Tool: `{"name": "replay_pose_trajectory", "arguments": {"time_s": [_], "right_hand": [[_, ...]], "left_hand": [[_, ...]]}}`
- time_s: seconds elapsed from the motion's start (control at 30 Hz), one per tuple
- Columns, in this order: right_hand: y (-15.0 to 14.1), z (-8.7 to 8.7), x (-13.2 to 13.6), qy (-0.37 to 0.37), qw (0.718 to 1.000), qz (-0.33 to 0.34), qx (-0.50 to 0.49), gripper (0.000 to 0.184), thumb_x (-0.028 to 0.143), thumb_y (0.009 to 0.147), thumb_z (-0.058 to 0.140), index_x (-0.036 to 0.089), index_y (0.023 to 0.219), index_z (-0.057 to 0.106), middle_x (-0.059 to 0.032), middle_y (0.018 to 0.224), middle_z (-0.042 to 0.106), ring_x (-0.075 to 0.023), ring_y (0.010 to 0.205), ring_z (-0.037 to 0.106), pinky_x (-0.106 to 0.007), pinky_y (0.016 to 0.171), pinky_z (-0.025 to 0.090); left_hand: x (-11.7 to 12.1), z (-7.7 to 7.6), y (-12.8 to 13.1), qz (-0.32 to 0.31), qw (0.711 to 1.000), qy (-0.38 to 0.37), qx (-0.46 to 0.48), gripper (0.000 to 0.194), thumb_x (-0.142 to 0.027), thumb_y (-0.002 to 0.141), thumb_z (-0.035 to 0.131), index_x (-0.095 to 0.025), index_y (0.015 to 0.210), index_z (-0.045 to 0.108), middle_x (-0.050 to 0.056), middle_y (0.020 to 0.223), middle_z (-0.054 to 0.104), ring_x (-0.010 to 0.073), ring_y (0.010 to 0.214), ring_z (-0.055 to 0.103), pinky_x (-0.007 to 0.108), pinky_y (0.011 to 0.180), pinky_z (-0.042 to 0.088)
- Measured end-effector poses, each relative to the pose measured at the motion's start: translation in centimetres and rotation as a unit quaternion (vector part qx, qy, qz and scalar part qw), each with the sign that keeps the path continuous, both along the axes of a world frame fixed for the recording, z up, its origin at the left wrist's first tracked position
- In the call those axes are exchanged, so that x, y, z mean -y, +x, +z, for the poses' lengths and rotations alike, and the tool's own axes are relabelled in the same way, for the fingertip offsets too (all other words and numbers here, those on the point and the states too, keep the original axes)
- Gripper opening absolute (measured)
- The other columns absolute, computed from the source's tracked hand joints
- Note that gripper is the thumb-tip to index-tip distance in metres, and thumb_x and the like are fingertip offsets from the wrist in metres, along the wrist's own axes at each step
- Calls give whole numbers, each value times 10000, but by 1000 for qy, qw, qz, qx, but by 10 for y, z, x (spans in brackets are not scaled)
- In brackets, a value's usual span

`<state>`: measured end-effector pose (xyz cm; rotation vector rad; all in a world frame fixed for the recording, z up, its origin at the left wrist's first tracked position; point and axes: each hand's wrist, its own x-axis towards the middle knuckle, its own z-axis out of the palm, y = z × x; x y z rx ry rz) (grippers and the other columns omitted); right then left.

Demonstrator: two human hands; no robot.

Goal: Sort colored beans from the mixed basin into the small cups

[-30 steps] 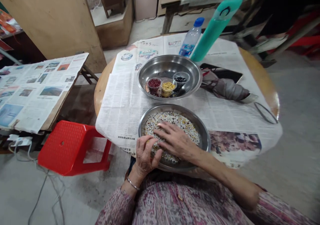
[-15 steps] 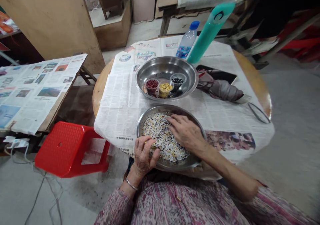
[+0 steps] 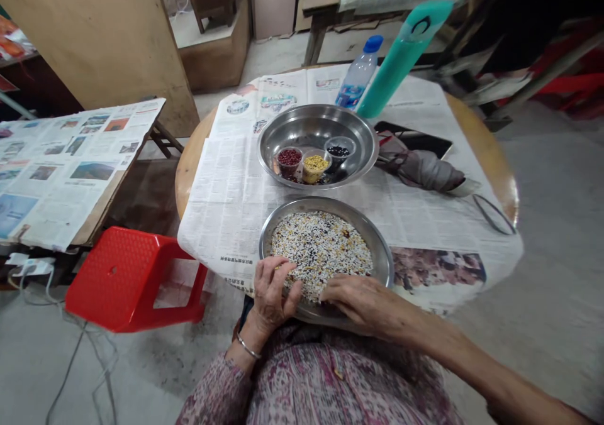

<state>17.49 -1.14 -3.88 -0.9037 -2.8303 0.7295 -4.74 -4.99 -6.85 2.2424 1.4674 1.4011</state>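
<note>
A shallow metal basin [image 3: 384, 255] at the near table edge holds a spread of mixed white, black and yellow grains [image 3: 321, 242], with a few dark red ones among them. My left hand [image 3: 272, 296] grips the basin's left front rim, fingers curled over it and thumb apart. Low over the front of the grains is my right hand [image 3: 356, 299], its fingers bunched together and pointing left; their undersides are hidden. Behind stands a second metal basin [image 3: 283, 126] with three clear cups: red beans [image 3: 289, 157], yellow beans [image 3: 315, 164] and black beans [image 3: 338, 151].
Newspaper [image 3: 221, 192] covers the round table. A blue-capped bottle [image 3: 358, 76], a tall green container [image 3: 401, 63] and a folded grey umbrella [image 3: 425, 168] stand or lie behind and right. On the floor at left is a red stool [image 3: 117, 280], with cables [image 3: 85, 349] nearby.
My right hand has come back from the middle of the grains to the basin's front side, and its fingers have drawn together. My left hand stays at the rim.
</note>
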Motion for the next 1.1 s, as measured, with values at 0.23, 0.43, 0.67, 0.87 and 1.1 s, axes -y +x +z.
{"name": "replay_pose_trajectory", "arguments": {"time_s": [0.23,0.43,0.67,0.87,1.1], "right_hand": [[-18,-9,-56,189,961,-193,-63,322,137,942,459,217,1156,686,-96,1123,731,-242,1025,654,-375,871,538],[-52,-17,-61,203,952,-226,-42,361,323,964,528,162,1270,629,-177,1332,625,-329,1233,543,-506,1001,467],[-61,-19,-28,134,988,1,-79,355,219,873,612,189,1223,660,-129,1387,603,-318,1338,473,-606,1127,342],[7,-20,-32,184,965,-153,-106,228,205,961,498,192,1046,709,-127,1229,676,-275,1209,576,-491,1045,486],[-7,-26,-43,187,936,-285,-85,363,177,953,448,152,1277,610,-177,1226,665,-317,1167,598,-516,977,534]], "left_hand": [[-1,-1,2,12,1000,16,-5,253,-235,928,552,-166,1167,601,117,1091,658,225,1045,627,405,918,530],[-1,-2,1,11,1000,10,3,277,-234,928,549,-169,1193,597,122,1102,658,230,1048,629,417,929,532],[-1,-1,2,22,1000,3,-3,300,-226,928,561,-171,1222,572,133,1140,634,242,1098,609,426,947,536],[0,-2,1,10,1000,0,-1,292,-228,928,559,-164,1213,581,121,1111,641,231,1065,612,416,946,526],[-1,-2,0,11,1000,1,-8,278,-231,933,539,-165,1199,590,120,1107,646,232,1061,617,419,943,524]]}}
